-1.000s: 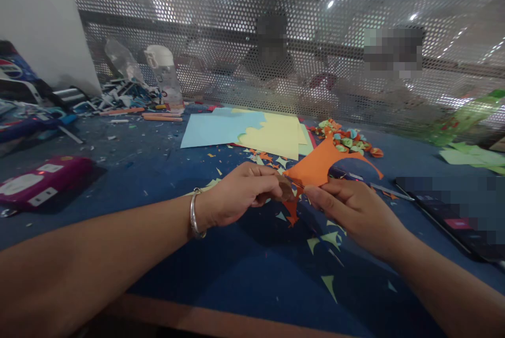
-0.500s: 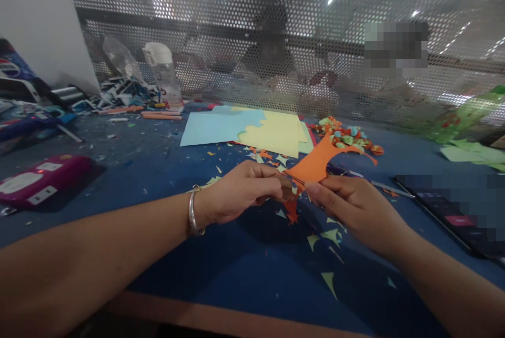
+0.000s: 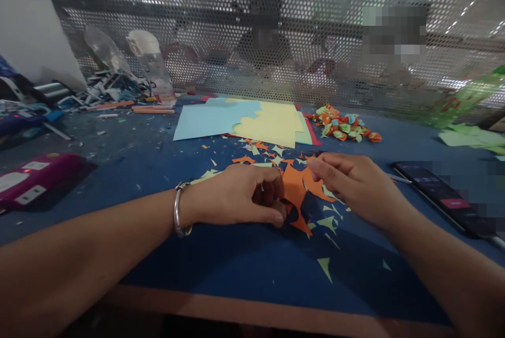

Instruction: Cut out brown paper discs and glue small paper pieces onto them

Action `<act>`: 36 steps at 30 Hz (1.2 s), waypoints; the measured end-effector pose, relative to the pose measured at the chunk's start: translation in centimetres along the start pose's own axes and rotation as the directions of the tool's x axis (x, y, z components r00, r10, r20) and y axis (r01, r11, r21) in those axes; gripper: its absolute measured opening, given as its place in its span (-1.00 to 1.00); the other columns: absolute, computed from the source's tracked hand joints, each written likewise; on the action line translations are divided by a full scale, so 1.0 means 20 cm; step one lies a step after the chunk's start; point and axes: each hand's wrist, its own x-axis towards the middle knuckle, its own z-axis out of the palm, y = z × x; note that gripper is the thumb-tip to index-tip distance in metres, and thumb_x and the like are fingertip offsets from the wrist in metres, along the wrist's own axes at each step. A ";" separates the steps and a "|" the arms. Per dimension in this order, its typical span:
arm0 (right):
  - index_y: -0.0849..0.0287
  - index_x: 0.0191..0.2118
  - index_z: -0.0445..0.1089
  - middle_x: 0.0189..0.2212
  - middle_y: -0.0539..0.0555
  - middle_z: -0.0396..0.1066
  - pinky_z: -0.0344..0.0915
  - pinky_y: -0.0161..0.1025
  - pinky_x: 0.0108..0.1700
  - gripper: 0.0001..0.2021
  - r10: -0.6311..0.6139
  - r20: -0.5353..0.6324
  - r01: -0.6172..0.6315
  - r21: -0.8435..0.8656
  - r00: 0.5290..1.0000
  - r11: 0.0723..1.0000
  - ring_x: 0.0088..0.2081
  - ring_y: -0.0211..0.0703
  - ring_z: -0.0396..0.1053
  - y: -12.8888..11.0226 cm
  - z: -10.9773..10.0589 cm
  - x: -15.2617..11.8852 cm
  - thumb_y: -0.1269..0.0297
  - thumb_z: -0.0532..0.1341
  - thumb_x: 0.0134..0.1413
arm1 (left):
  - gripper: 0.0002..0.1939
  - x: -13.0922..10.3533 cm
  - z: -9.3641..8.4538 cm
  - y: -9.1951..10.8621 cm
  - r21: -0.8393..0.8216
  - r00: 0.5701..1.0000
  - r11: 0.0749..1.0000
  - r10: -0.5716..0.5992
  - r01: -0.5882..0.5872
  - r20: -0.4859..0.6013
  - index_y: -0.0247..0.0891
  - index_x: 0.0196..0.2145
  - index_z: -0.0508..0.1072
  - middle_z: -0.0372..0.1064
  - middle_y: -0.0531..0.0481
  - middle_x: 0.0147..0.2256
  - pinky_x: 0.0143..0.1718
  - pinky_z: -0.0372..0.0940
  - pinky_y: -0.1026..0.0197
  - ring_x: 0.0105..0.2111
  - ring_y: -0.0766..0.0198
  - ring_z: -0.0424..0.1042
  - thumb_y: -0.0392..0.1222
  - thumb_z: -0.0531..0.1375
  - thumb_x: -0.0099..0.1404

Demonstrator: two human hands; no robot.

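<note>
My left hand [image 3: 246,196], with a silver bangle at the wrist, is just left of a cut piece of orange paper [image 3: 295,182]. Its fingers are curled in, their tips close to the thumb; what lies between them is hidden in shadow. A dark patch shows beside the fingertips. My right hand [image 3: 347,180] is closed in a pinch above the orange paper's right part, and whatever it grips is too small to make out. Several green paper scraps [image 3: 327,223] and orange scraps [image 3: 243,160] are scattered around both hands.
Blue and yellow sheets [image 3: 272,122] lie behind my hands, beside a pile of small paper curls [image 3: 343,126]. A phone [image 3: 437,196] is at right. At left are a magenta power strip [image 3: 39,177], a glue gun [image 3: 23,122] and a bottle [image 3: 155,72]. A perforated metal screen [image 3: 197,27] stands behind.
The orange paper has come down from between my hands to the table. My hands have moved apart, the right one slightly upward. The view has shifted slightly.
</note>
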 end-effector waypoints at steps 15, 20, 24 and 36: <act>0.11 -0.45 0.33 -0.49 0.08 0.45 -0.01 -0.22 -0.45 -0.57 0.130 0.156 -0.005 -0.623 0.979 0.783 -0.47 -0.13 0.31 0.03 0.01 0.03 -0.10 0.05 0.29 | -0.72 -0.01 0.01 0.04 0.429 0.993 0.903 0.076 -0.029 -0.094 -0.24 -0.21 0.49 0.40 -0.05 -0.23 -0.27 0.18 0.18 -0.27 0.18 0.36 0.01 0.26 0.24; 0.10 -0.41 0.33 -0.44 0.12 0.48 -0.01 -0.21 -0.45 -0.55 0.172 0.145 -0.024 -0.692 0.974 0.721 -0.43 -0.06 0.35 0.02 0.01 0.02 -0.15 0.01 0.29 | -0.73 -0.05 -0.08 0.09 0.470 0.997 0.880 -0.041 0.069 -0.069 -0.21 -0.26 0.45 0.40 -0.03 -0.22 -0.34 0.11 0.20 -0.33 0.21 0.34 -0.03 0.31 0.14; 0.10 -0.42 0.32 -0.45 0.12 0.47 -0.01 -0.20 -0.45 -0.53 0.175 0.148 -0.024 -0.693 0.973 0.721 -0.43 -0.06 0.35 0.01 0.01 0.01 -0.16 0.02 0.30 | -0.68 -0.08 -0.10 0.10 0.509 0.973 0.861 -0.135 0.021 0.188 -0.19 -0.30 0.45 0.39 0.00 -0.26 -0.39 0.05 0.20 -0.35 0.21 0.33 -0.01 0.40 0.05; 0.10 -0.38 0.38 -0.46 0.15 0.47 -0.03 -0.19 -0.47 -0.54 0.191 0.131 -0.040 -0.718 0.973 0.695 -0.42 -0.02 0.38 -0.01 0.02 0.00 -0.15 0.02 0.30 | -0.71 0.02 -0.12 -0.06 0.487 0.966 0.837 -0.178 0.250 -0.189 -0.29 -0.19 0.46 0.39 -0.22 -0.13 -0.26 0.20 0.13 -0.18 0.05 0.40 -0.01 0.18 0.29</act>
